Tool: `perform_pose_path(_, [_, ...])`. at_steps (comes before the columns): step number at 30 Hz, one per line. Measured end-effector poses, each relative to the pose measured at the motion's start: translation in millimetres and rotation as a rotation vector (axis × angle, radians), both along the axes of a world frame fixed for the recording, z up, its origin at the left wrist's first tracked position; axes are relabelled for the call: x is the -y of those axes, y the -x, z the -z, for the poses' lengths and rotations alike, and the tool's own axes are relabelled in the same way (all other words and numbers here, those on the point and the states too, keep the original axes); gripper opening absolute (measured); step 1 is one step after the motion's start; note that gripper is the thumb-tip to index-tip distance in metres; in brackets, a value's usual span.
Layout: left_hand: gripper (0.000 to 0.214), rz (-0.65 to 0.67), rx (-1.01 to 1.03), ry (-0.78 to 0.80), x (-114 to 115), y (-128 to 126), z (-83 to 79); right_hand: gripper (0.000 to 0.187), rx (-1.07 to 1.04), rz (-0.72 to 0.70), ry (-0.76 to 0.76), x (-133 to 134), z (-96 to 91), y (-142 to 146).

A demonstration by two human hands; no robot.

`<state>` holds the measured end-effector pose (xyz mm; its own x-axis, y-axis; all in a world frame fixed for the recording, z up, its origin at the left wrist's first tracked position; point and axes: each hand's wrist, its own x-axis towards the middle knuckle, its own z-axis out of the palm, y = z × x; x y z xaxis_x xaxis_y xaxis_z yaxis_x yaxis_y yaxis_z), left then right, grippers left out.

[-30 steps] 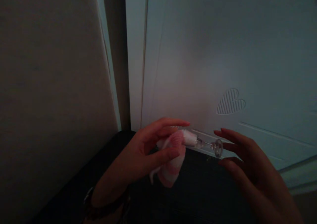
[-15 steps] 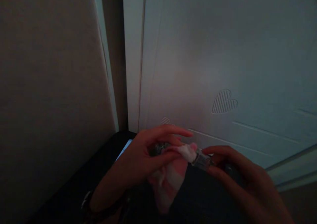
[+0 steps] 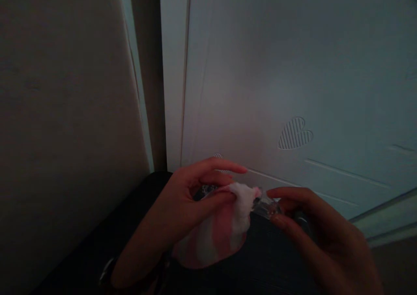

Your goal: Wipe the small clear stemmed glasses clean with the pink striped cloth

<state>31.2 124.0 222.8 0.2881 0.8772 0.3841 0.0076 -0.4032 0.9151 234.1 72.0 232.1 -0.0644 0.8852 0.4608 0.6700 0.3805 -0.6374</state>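
Note:
My left hand (image 3: 198, 195) pinches a pink-and-white striped cloth (image 3: 221, 234) between thumb and fingers, and its index finger stretches out above. The cloth hangs down below the hand over the dark surface. Its bunched white end touches a small clear plastic piece (image 3: 265, 208). My right hand (image 3: 312, 225) is closed on that clear piece with thumb and index finger. A dark rounded thing (image 3: 301, 221) shows under the right palm, too dim to name. Some clear, shiny material (image 3: 207, 189) peeks out behind the left fingers.
A white panel with an engraved heart (image 3: 295, 134) stands right behind the hands. A brownish wall (image 3: 65, 91) rises on the left. Below lies a dark surface (image 3: 260, 264). The light is dim.
The cloth has swung out and spread wider below my left hand, showing more stripes. Both hands have shifted only slightly. The phone-like bright edge behind the left wrist is now hidden.

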Motion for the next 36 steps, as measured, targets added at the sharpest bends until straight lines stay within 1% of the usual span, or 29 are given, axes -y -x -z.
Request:
perform_pose_path(3, [0.028, -0.089, -0.05, -0.003, -6, 4, 5.3, 0.015, -0.017, 0.122, -0.06, 2, 2.4, -7])
perform_pose_path(5, [0.026, -0.111, -0.052, 0.035, -8, 4, 7.2, 0.016, -0.015, 0.15, -0.055, 3, 2.9, -8])
perform_pose_path(8, [0.023, -0.111, 0.022, 0.07, -8, 0, 7.6, 0.015, 0.013, 0.1, -0.038, -1, 1.7, -1])
perform_pose_path(11, [0.024, -0.116, 0.077, 0.1, -6, -6, 5.8, 0.015, 0.059, 0.074, -0.073, -6, 1.2, 11])
perform_pose_path(15, [0.025, -0.119, 0.077, 0.116, 1, -9, -3.7, 0.015, 0.052, 0.058, -0.099, -10, 2.9, 18])
perform_pose_path(18, [0.026, -0.117, 0.096, 0.066, 5, -8, -11.0, 0.014, 0.003, 0.043, -0.095, -10, 3.8, 20])
perform_pose_path(20, [0.024, -0.109, 0.095, -0.002, 7, -7, -11.2, 0.015, -0.049, 0.036, -0.067, -10, 3.9, 21])
perform_pose_path(23, [0.029, -0.091, 0.059, -0.094, 6, -9, -3.8, 0.013, -0.112, 0.09, -0.044, -10, 3.6, 23])
perform_pose_path(25, [0.036, -0.043, 0.037, -0.107, 4, -10, 2.8, 0.012, -0.117, 0.129, -0.057, -9, 3.3, 24])
perform_pose_path(28, [0.041, 0.023, 0.006, -0.102, 5, -10, 8.1, 0.01, -0.14, 0.126, -0.081, -8, 2.7, 23])
perform_pose_path(30, [0.042, 0.013, -0.019, -0.129, 8, -9, 7.7, 0.009, -0.167, 0.089, -0.069, -7, 2.2, 22])
perform_pose_path(32, [0.046, -0.033, -0.076, -0.176, 13, -8, 5.8, 0.009, -0.19, 0.056, -0.041, -8, 1.6, 20])
perform_pose_path(34, [0.054, -0.079, -0.133, -0.223, 17, -8, 4.4, 0.009, -0.223, 0.03, 0.005, -9, 1.6, 19])
perform_pose_path(36, [0.063, -0.097, -0.158, -0.249, 19, -9, 4.1, 0.009, -0.278, 0.019, 0.053, -10, 2.2, 18])
